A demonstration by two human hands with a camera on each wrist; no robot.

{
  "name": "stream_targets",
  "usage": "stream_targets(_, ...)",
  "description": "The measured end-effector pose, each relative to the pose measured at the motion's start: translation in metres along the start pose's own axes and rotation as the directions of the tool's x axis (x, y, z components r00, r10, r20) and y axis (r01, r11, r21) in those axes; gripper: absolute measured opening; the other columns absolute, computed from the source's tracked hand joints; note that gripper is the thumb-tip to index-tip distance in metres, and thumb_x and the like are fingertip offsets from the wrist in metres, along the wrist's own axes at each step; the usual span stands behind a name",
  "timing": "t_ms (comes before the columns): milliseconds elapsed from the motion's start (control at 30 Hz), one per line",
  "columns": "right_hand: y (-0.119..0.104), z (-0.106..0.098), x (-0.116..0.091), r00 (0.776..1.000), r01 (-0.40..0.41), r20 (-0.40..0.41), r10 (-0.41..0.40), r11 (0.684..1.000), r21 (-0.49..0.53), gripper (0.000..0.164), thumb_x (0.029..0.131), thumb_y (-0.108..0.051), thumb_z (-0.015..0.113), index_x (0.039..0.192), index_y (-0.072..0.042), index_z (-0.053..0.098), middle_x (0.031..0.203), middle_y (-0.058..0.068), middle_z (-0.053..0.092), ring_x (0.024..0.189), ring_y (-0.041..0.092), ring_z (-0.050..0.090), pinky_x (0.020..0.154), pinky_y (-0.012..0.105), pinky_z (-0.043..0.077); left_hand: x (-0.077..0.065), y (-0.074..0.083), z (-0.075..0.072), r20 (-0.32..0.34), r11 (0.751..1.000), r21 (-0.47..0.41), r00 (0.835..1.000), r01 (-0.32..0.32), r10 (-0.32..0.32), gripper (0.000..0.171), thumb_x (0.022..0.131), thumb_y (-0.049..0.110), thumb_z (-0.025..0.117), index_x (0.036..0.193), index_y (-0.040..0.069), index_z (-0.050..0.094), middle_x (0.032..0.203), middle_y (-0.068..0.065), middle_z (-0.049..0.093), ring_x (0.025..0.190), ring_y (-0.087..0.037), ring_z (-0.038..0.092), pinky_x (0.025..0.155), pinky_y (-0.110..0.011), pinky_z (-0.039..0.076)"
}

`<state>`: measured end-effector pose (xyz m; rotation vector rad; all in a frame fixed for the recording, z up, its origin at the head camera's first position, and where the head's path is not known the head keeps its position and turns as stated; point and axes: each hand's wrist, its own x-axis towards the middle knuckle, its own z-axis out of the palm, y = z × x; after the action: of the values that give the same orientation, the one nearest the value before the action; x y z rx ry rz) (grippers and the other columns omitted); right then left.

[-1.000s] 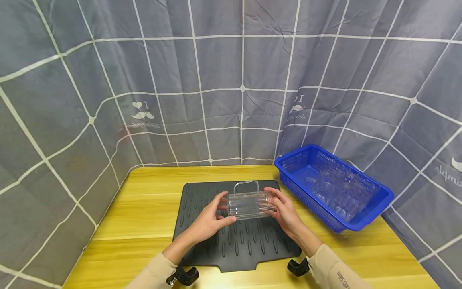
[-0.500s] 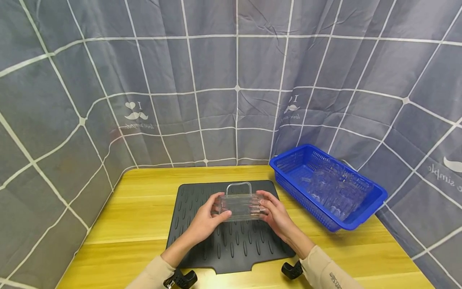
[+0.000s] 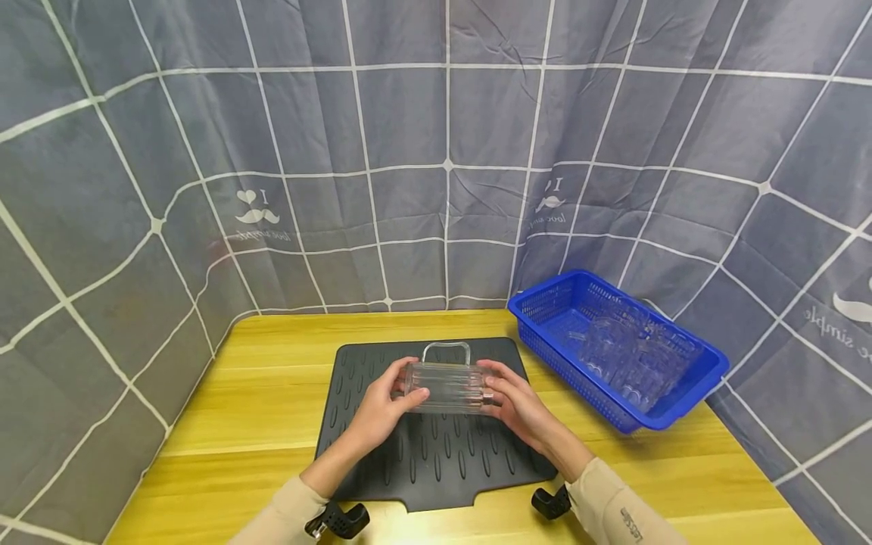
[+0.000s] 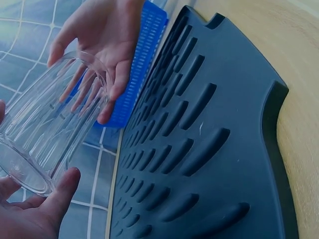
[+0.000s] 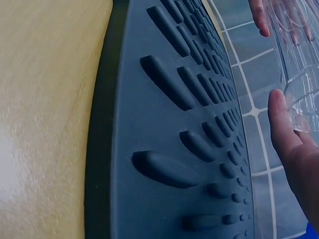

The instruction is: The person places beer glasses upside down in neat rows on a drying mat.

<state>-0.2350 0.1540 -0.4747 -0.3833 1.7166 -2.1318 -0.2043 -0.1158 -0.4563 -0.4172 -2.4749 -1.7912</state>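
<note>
A clear ribbed glass mug [image 3: 450, 390] lies sideways in the air above a dark drying mat [image 3: 436, 462], its handle pointing away from me. My left hand [image 3: 378, 409] grips the base end, thumb on the near side. At the rim end, my right hand [image 3: 518, 405] holds the mug with its thumb in front and fingers behind. Through the glass [image 4: 55, 119], the left wrist view shows some of the right hand's fingers. Part of the mug [image 5: 299, 64] is cut off in the right wrist view.
A blue plastic basket [image 3: 579, 371] stands right of the mat, with several clear glass mugs [image 3: 613, 352] in it. The yellow wooden table [image 3: 259, 393] ends at a grey checked curtain [image 3: 409, 189] at the back and sides.
The head view has shifted slightly. Both hands keep their hold on the mug, which has turned a little; the left thumb now sits further over its side.
</note>
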Motion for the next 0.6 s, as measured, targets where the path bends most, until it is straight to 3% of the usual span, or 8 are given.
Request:
stream_targets(333, -0.003, -0.001, 0.001, 0.995, 0.001, 0.100, 0.008, 0.996, -0.085, 0.061, 0.107, -0.027, 0.049, 0.159, -0.008, 0.023, 0.154, 0.021, 0.033, 0.127, 0.022, 0.052, 0.101, 0.044, 0.050, 0.003, 0.002, -0.014, -0.054, 0.999, 0.054, 0.998, -0.009, 0.012, 0.059, 0.093, 0.022, 0.072, 0.147, 0.012, 0.049, 0.112, -0.012, 0.066, 0.100, -0.023, 0.063, 0.076, -0.031, 0.053)
stream_targets(600, -0.006, -0.010, -0.004, 0.991, 0.036, 0.130, -0.012, 0.982, -0.185, 0.058, 0.108, -0.025, 0.048, 0.158, -0.007, 0.026, 0.159, 0.025, 0.027, 0.143, 0.043, 0.039, 0.104, 0.046, 0.049, 0.006, 0.005, -0.032, -0.059, 0.992, 0.121, 0.998, -0.026, 0.033, 0.061, 0.094, 0.030, 0.071, 0.148, 0.015, 0.048, 0.123, -0.011, 0.065, 0.112, -0.028, 0.062, 0.082, -0.036, 0.054)
